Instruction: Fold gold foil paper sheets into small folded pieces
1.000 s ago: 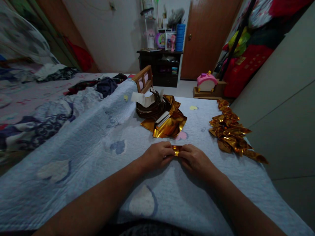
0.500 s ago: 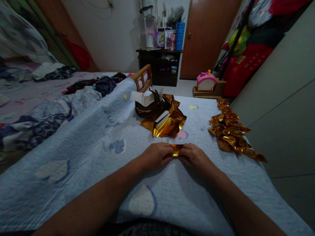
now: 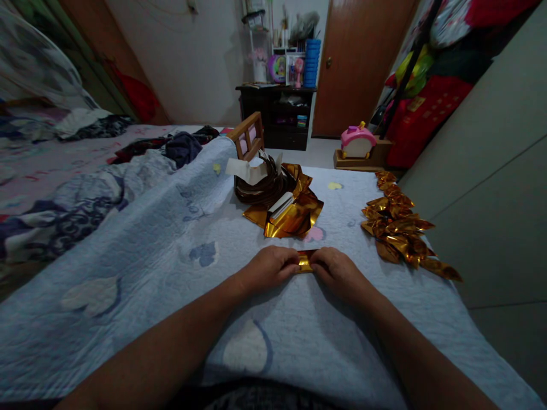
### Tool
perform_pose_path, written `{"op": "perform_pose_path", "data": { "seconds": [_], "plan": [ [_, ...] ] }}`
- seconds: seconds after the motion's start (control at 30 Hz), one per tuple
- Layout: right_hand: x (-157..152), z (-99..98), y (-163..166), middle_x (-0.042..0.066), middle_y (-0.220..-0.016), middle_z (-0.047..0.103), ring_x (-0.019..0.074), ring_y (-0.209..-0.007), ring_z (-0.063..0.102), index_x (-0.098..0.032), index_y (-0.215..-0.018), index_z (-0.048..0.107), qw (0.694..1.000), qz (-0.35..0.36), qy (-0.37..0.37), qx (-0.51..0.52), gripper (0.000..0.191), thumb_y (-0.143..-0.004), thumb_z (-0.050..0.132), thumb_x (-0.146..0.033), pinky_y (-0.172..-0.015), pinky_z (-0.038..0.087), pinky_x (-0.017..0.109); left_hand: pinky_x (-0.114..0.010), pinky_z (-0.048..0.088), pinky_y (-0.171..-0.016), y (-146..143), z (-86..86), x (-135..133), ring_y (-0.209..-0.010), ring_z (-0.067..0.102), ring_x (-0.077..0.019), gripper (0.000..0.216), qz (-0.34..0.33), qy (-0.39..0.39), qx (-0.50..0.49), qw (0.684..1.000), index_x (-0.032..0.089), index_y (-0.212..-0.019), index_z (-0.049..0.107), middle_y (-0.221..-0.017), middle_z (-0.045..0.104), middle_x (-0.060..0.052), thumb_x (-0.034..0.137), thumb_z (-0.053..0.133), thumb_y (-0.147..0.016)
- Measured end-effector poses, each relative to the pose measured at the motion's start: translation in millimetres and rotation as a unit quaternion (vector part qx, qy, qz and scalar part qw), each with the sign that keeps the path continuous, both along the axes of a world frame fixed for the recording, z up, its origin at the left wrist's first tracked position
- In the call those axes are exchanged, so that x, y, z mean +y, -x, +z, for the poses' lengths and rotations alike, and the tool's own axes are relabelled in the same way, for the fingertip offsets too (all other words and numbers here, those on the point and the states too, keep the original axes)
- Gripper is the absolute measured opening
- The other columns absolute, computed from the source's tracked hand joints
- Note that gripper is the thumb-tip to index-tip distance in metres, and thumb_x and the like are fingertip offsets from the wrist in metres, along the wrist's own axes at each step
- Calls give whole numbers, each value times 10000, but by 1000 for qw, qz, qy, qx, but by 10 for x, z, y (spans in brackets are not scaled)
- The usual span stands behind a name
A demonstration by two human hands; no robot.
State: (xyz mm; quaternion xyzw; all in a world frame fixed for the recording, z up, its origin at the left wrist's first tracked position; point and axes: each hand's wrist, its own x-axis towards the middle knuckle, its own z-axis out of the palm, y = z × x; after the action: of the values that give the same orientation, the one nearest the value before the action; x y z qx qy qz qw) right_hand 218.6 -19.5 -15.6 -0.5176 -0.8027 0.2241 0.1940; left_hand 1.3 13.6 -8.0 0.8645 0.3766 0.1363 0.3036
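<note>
Pinching the gold foil piece (image 3: pixel 305 262) at opposite sides with left hand (image 3: pixel 272 266) and right hand (image 3: pixel 337 270) (neither one nearer), holding its long axis seemingly crosswise between them, on or just above the quilt (image 3: pixel 188 330).

Foil bundle (image 3: pixel 294 223) behind foil strip (image 3: pixel 305 262)

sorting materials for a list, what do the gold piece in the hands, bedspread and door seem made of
Gold piece: probably metallic paper or foil, glossy, judging by its bright highlights. Bedspread: apparently quilted fabric, matte, with rippled puckers. Door: likely wood or veneer, smooth, from its brown surface.
</note>
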Motion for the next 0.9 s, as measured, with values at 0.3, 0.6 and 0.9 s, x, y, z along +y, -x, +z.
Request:
{"op": "perform_pose_path", "data": {
  "seconds": [0.3,0.6,0.9],
  "plan": [
    [8,48,20,75,-891,678,198,-855,586,-151,-876,671,999,-19,18,-30,118,-916,567,-112,-783,414,305,-256,397,-678,-25,68,-11,-771,622,-168,122,32,11,29,999,153,-866,705,-825,700,-36,236,622,-899],
    [17,28,34,56,-846,656,191,-814,572,-167,-834,645,998,-40,21,-34,95,-894,581,-131,-739,382,296,-263,405,-686,-38,42,-11,-786,634,-179,122,46,7,37,998,156,-858,706,-829,708,-38,235,619,-891],
    [27,11,33,48,-831,652,184,-799,564,-176,-814,621,998,-45,25,-28,89,-880,590,-124,-728,370,289,-291,403,-703,-79,64,-55,-807,618,-197,160,45,-37,98,993,158,-862,668,-869,690,-59,213,529,-919]
  ]
}}
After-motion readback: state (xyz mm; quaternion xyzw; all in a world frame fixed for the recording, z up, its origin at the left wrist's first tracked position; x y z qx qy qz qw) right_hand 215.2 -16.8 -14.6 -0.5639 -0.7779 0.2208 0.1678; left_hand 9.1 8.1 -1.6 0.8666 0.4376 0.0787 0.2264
